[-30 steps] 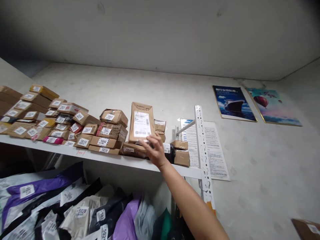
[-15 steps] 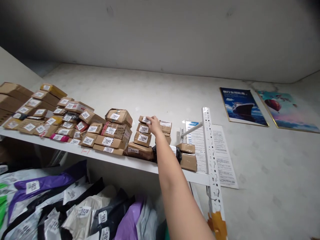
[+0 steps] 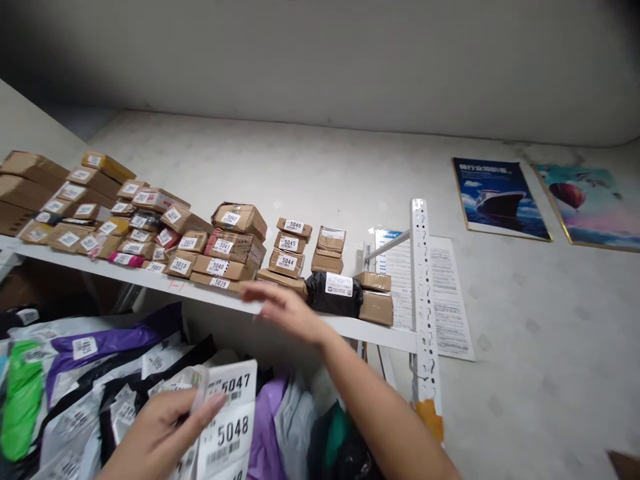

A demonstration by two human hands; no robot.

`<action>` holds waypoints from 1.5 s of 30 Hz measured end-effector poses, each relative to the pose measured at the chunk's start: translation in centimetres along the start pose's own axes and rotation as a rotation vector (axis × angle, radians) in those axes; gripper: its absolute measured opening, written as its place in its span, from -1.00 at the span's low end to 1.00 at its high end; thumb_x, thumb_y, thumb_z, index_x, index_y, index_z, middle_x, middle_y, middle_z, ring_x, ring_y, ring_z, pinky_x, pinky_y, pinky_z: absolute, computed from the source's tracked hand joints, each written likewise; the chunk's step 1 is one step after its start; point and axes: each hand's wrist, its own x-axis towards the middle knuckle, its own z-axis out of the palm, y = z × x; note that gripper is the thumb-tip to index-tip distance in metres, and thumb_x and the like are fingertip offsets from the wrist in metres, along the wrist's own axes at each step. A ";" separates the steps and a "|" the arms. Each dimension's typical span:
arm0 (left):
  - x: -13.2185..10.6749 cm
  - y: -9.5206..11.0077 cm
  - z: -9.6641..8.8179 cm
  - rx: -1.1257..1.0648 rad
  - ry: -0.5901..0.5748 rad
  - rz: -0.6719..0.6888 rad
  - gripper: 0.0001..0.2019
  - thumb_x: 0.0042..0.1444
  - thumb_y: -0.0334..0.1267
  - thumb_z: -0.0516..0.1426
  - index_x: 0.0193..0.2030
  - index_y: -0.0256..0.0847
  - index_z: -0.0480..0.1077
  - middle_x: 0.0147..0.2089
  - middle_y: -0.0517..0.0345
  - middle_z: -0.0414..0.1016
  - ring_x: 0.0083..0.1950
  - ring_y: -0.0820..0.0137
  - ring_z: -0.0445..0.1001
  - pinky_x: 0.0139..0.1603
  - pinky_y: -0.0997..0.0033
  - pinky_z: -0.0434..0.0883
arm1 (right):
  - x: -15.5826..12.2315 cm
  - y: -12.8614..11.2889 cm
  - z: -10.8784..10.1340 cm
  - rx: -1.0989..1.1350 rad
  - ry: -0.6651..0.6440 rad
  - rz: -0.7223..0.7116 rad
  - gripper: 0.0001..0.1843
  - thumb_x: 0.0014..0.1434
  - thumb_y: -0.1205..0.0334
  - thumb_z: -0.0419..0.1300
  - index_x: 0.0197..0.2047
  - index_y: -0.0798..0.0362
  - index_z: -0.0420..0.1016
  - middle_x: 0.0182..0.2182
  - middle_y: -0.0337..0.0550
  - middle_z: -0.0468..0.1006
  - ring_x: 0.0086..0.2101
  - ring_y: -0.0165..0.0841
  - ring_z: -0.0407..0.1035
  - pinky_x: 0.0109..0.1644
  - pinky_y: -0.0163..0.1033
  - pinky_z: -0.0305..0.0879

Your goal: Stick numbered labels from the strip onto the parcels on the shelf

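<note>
My left hand [image 3: 163, 427] is closed on a strip of white number labels [image 3: 231, 413], with 5047 and 5048 readable and the thumb on its left edge. In front of the white shelf [image 3: 370, 335] is my right hand [image 3: 287, 310], its fingers stretched out and holding nothing. Behind and above that hand rises a stack of small cardboard boxes labelled 5044, 5045 and, on top, 5046 [image 3: 295, 227]. The stack's lowest box [image 3: 280, 280] is partly covered by the hand. Just right of it lies a black wrapped parcel [image 3: 333, 297] with a white label.
Stacked, numbered cartons [image 3: 235, 220] fill the shelf to the left. Bagged parcels crowd the level below, including a purple bag [image 3: 125, 343] and a green one [image 3: 23, 400]. A white metal post [image 3: 423, 287] stands at the shelf's right end, with posters [image 3: 500, 200] on the wall beyond.
My right hand has left the top box labelled 5046 and come down and nearer, fingers now apart. My left hand has come into view with the label strip.
</note>
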 end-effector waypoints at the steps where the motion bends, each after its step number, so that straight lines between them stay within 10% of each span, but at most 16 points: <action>1: 0.7 0.5 0.3 -0.018 -0.027 0.015 -0.54 0.03 0.16 0.06 -0.62 -0.19 0.39 -0.59 0.18 0.36 -0.51 0.36 0.31 -0.51 0.47 0.29 | -1.8 -0.8 1.8 0.120 -0.071 0.062 -0.48 0.10 -0.02 0.20 0.12 -0.09 0.35 -0.07 -0.11 0.52 -0.08 -0.29 0.42 -0.08 -0.18 0.39; 9: 3.2 2.6 4.3 -0.194 -0.195 -0.100 -0.60 -0.02 0.14 0.10 -0.36 -0.22 0.41 -0.61 0.30 0.22 -0.54 0.45 0.18 -0.52 0.52 0.18 | -9.2 0.7 4.8 0.318 0.504 0.371 -0.77 -0.06 0.19 0.32 -0.28 0.06 0.52 -0.54 -0.29 0.45 -0.52 -0.48 0.31 -0.47 -0.38 0.24; 22: 2.6 1.3 10.6 -0.287 -0.010 -0.184 -0.52 -0.03 0.21 0.08 -0.53 -0.25 0.36 -0.56 0.18 0.35 -0.47 0.37 0.29 -0.46 0.44 0.23 | -13.1 3.5 6.3 0.136 0.785 0.374 -0.89 0.03 0.16 0.25 -0.40 0.01 0.55 -0.49 -0.19 0.55 -0.45 -0.36 0.40 -0.36 -0.26 0.33; 30: 5.2 1.5 11.7 -0.375 -0.112 -0.245 -0.52 -0.13 0.20 0.15 -0.59 -0.24 0.22 -0.61 0.27 0.19 -0.54 0.47 0.13 -0.49 0.47 0.10 | -11.5 3.9 3.8 -0.006 0.866 0.298 -0.92 0.05 0.24 0.22 -0.42 0.03 0.53 -0.42 -0.18 0.50 -0.36 -0.36 0.41 -0.32 -0.31 0.33; 34: 4.6 1.1 12.7 -0.196 -0.322 -0.182 -0.54 -0.07 0.15 0.08 -0.64 -0.18 0.08 -0.61 0.30 0.03 -0.54 0.49 0.04 -0.49 0.46 0.00 | -10.0 5.5 -0.1 -0.307 1.030 0.232 -0.87 0.12 0.24 0.15 -0.38 0.05 0.51 -0.40 -0.15 0.51 -0.36 -0.34 0.40 -0.28 -0.27 0.33; 39: 3.4 0.9 12.9 -0.037 -0.283 -0.097 -0.51 0.03 0.16 -0.03 -0.63 -0.13 -0.13 -0.58 0.31 -0.16 -0.52 0.49 -0.11 -0.48 0.43 -0.12 | -8.5 8.3 -5.6 -0.744 1.007 0.301 -0.84 0.15 0.30 0.11 -0.34 0.08 0.52 -0.36 -0.06 0.46 -0.36 -0.29 0.36 -0.18 -0.19 0.32; 45: 3.6 0.9 11.7 -0.018 -0.283 -0.095 -0.49 0.00 0.22 -0.04 -0.63 -0.13 -0.13 -0.57 0.30 -0.15 -0.51 0.48 -0.10 -0.48 0.45 -0.10 | -8.4 9.7 -5.4 -0.961 1.010 0.392 -0.59 0.15 0.19 0.16 0.08 0.04 0.37 -0.15 0.07 0.37 -0.25 -0.20 0.33 -0.19 -0.14 0.30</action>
